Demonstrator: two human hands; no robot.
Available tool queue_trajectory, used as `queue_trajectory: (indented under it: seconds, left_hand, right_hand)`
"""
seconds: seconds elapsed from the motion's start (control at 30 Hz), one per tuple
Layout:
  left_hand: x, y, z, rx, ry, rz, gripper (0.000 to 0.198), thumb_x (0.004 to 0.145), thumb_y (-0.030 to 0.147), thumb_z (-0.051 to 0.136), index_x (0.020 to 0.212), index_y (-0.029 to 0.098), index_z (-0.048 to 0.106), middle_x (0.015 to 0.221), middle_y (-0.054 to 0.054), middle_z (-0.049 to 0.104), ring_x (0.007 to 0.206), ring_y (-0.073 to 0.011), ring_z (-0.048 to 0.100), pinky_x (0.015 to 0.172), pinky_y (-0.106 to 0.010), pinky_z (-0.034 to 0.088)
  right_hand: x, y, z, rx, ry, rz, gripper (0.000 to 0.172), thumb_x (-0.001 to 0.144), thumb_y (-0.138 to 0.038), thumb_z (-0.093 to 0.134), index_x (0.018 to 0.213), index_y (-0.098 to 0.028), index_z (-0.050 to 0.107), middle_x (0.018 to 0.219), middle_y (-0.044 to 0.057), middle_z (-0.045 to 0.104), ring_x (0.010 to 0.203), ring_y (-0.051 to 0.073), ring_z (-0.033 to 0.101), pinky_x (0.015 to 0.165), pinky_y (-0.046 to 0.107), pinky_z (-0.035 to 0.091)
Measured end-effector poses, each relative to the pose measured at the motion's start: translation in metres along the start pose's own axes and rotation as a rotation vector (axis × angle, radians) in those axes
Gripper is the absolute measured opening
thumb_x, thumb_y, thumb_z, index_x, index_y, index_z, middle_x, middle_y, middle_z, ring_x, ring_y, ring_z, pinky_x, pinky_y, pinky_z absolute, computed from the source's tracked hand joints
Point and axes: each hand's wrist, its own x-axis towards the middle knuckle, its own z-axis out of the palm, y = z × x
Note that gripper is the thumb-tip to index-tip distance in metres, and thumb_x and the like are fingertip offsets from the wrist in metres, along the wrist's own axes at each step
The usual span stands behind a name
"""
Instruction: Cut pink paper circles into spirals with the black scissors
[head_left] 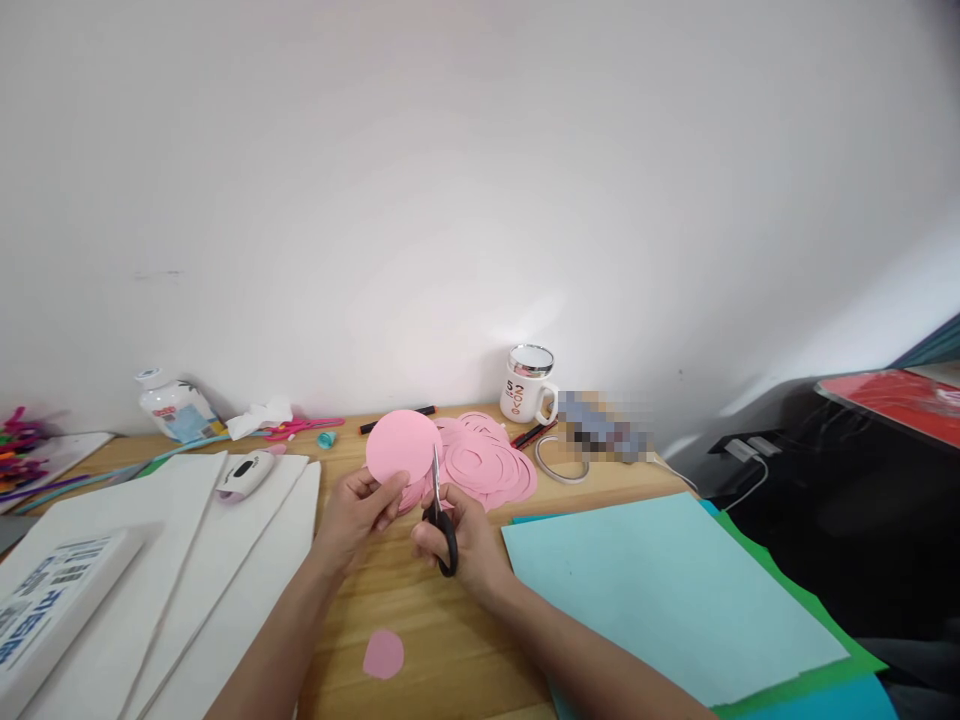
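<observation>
My left hand [369,505] pinches the lower edge of a round pink paper disc [401,443], held up above the wooden table. In my right hand [466,540] is a pair of scissors [442,520] with black handles. Their blades point upward at the disc's right edge; whether they touch the paper I cannot tell. Behind both hands lies a loose pile of pink paper circles and rings [484,460], partly covered by the disc and my hands. A small pink paper scrap [384,654] rests on the table nearer to me, between my forearms.
Stacked white sheets [180,560] and a white box [60,610] lie left. To the right are light blue and green sheets [660,590]. Along the wall stand a mug [528,385] and a white bottle [176,405]; pink scissors [304,427] and a tape roll [561,460] lie nearby.
</observation>
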Motion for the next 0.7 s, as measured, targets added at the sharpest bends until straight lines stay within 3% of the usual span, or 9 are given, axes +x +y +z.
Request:
queue_trajectory:
  seconds: [0.13, 0.27, 0.4, 0.7]
  left_hand:
    - [-0.0001, 0.0001, 0.0012, -0.071, 0.044, -0.049, 0.039, 0.060, 0.043, 0.076, 0.049, 0.015, 0.052, 0.040, 0.006, 0.049, 0.033, -0.0033, 0.032, 0.038, -0.020, 0.019]
    - [-0.0001, -0.0025, 0.0023, -0.065, 0.077, -0.083, 0.044, 0.056, 0.042, 0.078, 0.040, 0.015, 0.047, 0.036, 0.006, 0.042, 0.035, -0.0031, 0.029, 0.039, -0.020, 0.018]
    - [0.0005, -0.0047, 0.0011, -0.015, 0.042, -0.079, 0.047, 0.057, 0.040, 0.077, 0.036, 0.016, 0.042, 0.032, 0.007, 0.035, 0.037, -0.0034, 0.027, 0.041, -0.021, 0.019]
    - [0.0012, -0.0056, -0.0048, 0.043, 0.008, -0.082, 0.045, 0.056, 0.041, 0.078, 0.041, 0.017, 0.043, 0.035, 0.008, 0.036, 0.039, -0.0044, 0.026, 0.043, -0.022, 0.018]
  right_hand:
    - [-0.0014, 0.0029, 0.0010, -0.003, -0.006, -0.005, 0.037, 0.061, -0.038, 0.077, 0.076, -0.022, 0.047, 0.047, -0.009, 0.050, 0.041, 0.010, 0.046, 0.041, 0.019, 0.035]
    - [-0.0022, 0.0059, 0.0011, -0.011, -0.030, -0.010, 0.037, 0.063, -0.036, 0.077, 0.077, -0.022, 0.046, 0.050, -0.009, 0.051, 0.042, 0.009, 0.044, 0.042, 0.019, 0.034]
    - [-0.0006, 0.0052, -0.0010, -0.012, -0.036, -0.037, 0.039, 0.061, -0.037, 0.079, 0.080, -0.022, 0.048, 0.054, -0.008, 0.050, 0.047, 0.010, 0.043, 0.044, 0.019, 0.032]
    - [0.0031, 0.0015, -0.0020, 0.007, -0.002, -0.099, 0.044, 0.058, -0.037, 0.081, 0.082, -0.022, 0.047, 0.064, -0.006, 0.048, 0.057, 0.011, 0.040, 0.050, 0.021, 0.032]
